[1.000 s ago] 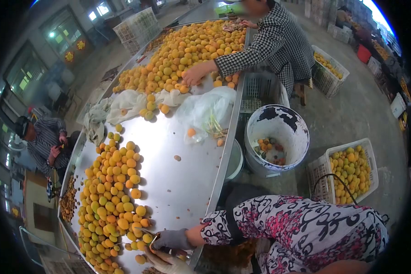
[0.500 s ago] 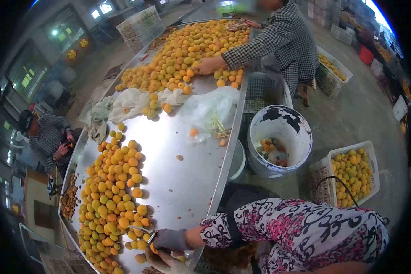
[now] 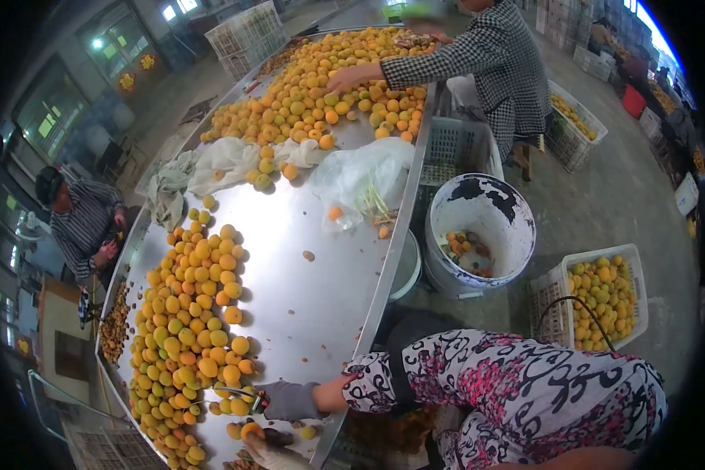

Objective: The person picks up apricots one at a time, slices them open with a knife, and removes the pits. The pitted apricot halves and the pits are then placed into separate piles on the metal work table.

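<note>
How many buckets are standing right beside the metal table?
2: the big white bucket with dark patches inside, and a pale bucket just left of it in the picture, partly hidden by the metal table. Others could be hidden underneath.

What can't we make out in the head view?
Head view: handle of the thin curved silver metal tool, covered by the grey-gloved right hand.
Head view: lower end of the pale-gloved left hand, cut off by the bottom edge.
Head view: bottom of the pale round tub, hidden by the rim of the long silver metal table.
Head view: what the mixed pieces in the big white round bucket are, too small and blurred.
</note>
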Demonstrator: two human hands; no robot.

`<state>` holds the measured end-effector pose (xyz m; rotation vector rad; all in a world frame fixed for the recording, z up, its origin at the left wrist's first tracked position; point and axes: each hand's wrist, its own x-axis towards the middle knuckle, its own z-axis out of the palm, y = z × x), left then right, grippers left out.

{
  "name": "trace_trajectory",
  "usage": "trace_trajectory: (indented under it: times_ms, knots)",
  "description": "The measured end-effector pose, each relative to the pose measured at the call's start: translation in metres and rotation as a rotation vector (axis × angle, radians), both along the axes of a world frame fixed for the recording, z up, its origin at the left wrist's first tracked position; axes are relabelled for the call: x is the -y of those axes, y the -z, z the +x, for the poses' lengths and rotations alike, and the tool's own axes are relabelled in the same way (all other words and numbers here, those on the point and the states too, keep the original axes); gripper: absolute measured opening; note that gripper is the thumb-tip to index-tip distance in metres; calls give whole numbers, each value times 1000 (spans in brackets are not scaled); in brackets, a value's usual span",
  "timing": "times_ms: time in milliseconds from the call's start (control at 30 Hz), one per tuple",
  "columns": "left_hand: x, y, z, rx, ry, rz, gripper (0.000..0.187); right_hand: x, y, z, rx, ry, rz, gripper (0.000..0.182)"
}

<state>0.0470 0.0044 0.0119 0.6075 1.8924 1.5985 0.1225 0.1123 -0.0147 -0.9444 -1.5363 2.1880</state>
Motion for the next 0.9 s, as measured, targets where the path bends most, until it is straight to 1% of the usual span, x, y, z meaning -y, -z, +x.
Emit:
trace_trajectory:
  times_ms: [33, 67, 100, 133, 167, 200, 233, 267, 300, 333, 367, 400, 433, 467, 500, 533, 600, 767, 833, 867, 900]
  knots:
    - [4, 7, -8, -32, 25, 108, 35, -3, 0, 2, 60, -58, 101, 32]
    - [7, 11, -16, -31, 26, 102, 35, -4, 2, 1, 117, -119, 200, 31]
    - [10, 14, -28, 84, 68, 137, 34, -2, 16, -7, 146, -131, 484, 30]
    - [14, 19, -43, 198, 99, 170, 33, -1, 28, -10, 157, -153, 550, 29]
    - [10, 31, -57, 240, -11, 108, 42, 3, 40, -16, 158, -191, 608, 28]
    - [18, 46, -68, 246, 89, 240, 44, 1, 55, -25, 208, -271, 691, 27]
    - [15, 38, -58, 91, 33, 190, 42, -2, 40, -13, 125, -330, 644, 25]
    - [22, 50, -67, 1, 26, 136, 42, 2, 68, -20, 54, -215, 678, 23]
    - [15, 41, -59, 409, 67, 399, 41, -5, 77, -26, -194, -99, 1126, 20]
    - [29, 64, -84, -60, 128, 32, 37, -5, 89, -21, -277, -162, 1043, 20]
    - [12, 49, -63, -54, 73, 200, 30, -10, 38, -1, 148, -320, 395, 19]
    - [17, 70, -81, -165, 43, 132, 24, -16, 25, -5, 245, -261, 166, 20]
    - [15, 64, -83, 87, 7, 238, 25, -18, 36, -6, 103, -211, 161, 21]
    - [13, 61, -86, 271, 43, 316, 33, -22, 25, -6, 153, -180, 177, 22]
    - [13, 60, -88, 291, 16, 309, 33, -24, 27, -8, 103, -145, 123, 22]
    - [12, 58, -89, 311, -5, 303, 33, -25, 25, -11, 102, -160, 117, 22]
    - [14, 48, -76, 323, -30, 312, 33, -27, 16, -3, 177, -102, 138, 23]
    - [17, 48, -76, 277, 26, 287, 31, -29, 34, -11, 115, -153, 139, 23]
    - [19, 49, -76, 277, 28, 287, 31, -30, 29, -9, 57, -8, 126, 21]
    - [18, 46, -75, -14, 168, 178, 37, -31, 25, -7, 53, -12, 128, 21]
    - [17, 40, -73, -304, 304, 66, 43, -35, 20, -4, 69, 1, 68, 20]
